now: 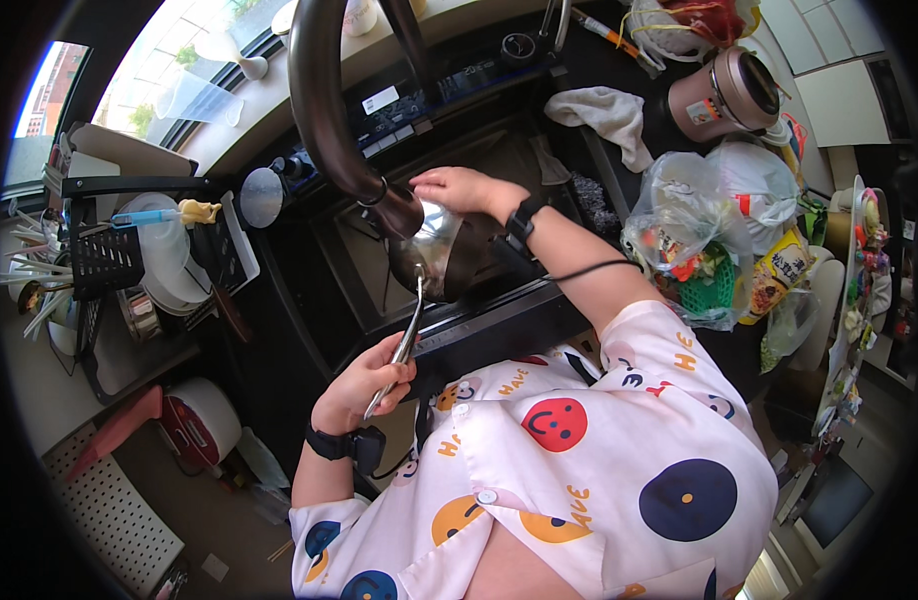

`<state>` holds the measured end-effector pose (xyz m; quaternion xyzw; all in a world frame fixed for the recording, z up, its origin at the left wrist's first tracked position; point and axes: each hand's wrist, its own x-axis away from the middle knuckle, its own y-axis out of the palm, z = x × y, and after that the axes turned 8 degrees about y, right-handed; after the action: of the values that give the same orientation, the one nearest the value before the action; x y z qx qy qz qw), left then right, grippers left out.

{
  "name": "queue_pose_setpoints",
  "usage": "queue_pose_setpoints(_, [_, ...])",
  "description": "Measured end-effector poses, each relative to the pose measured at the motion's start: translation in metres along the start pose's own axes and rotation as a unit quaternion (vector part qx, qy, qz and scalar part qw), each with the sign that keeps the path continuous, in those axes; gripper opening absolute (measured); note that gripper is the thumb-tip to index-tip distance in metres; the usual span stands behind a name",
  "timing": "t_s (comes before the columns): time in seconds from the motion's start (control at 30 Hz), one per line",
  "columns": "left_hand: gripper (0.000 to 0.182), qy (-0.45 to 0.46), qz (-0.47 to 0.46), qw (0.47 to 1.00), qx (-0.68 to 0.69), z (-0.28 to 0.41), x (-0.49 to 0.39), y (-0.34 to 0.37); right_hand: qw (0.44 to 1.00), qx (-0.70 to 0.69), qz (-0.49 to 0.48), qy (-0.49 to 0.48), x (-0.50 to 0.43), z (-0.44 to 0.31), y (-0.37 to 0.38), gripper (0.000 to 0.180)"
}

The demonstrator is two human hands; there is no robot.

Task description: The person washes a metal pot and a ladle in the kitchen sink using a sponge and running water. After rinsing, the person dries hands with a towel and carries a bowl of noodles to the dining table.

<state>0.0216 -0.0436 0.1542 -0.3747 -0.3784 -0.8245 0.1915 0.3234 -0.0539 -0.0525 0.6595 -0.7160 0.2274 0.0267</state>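
Note:
In the head view, a shiny metal pot (436, 244) is tilted over a dark sink (346, 277), beneath the spout of a dark faucet (339, 142). Its long metal handle (408, 337) points toward my body, and the fingers of my left hand (369, 382) are wrapped around it. On the far side of the pot lies my right hand (459, 189), palm against its wall with the fingers spread along it. Whether those fingers hold anything small against the metal is hidden. The faucet's end covers part of the pot.
Left of the sink stands a dish rack (136, 255) with plates and utensils. A grey cloth (601, 120) hangs over the sink's right edge. Plastic bags of food (691, 225) and a pink insulated pot (721, 97) crowd the right counter. A windowsill (271, 105) runs behind.

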Motion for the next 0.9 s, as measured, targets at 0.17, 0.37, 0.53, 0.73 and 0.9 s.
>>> queue_pose_setpoints(0.17, [0.051,0.02,-0.02,0.999,0.028,0.001,0.011,-0.004,0.925,-0.242,-0.084,0.282,0.01,0.015,-0.036,0.05])
queue_pose_setpoints(0.37, [0.053,0.026,-0.04,0.997,0.058,0.004,0.009,-0.007,0.833,-0.443,-0.085,0.321,0.032,0.054,-0.038,0.056])
queue_pose_setpoints(0.53, [0.05,0.009,-0.037,0.999,0.024,0.008,0.005,-0.004,0.935,-0.305,-0.091,0.159,0.022,0.041,-0.043,0.045])
queue_pose_setpoints(0.73, [0.052,-0.015,-0.023,0.997,-0.066,0.007,-0.01,-0.007,0.945,-0.31,-0.028,0.098,0.016,0.058,-0.028,0.044])
queue_pose_setpoints(0.9, [0.057,-0.03,-0.073,0.987,-0.143,0.004,-0.022,-0.01,0.926,-0.347,-0.029,0.146,0.015,0.065,-0.033,0.048])
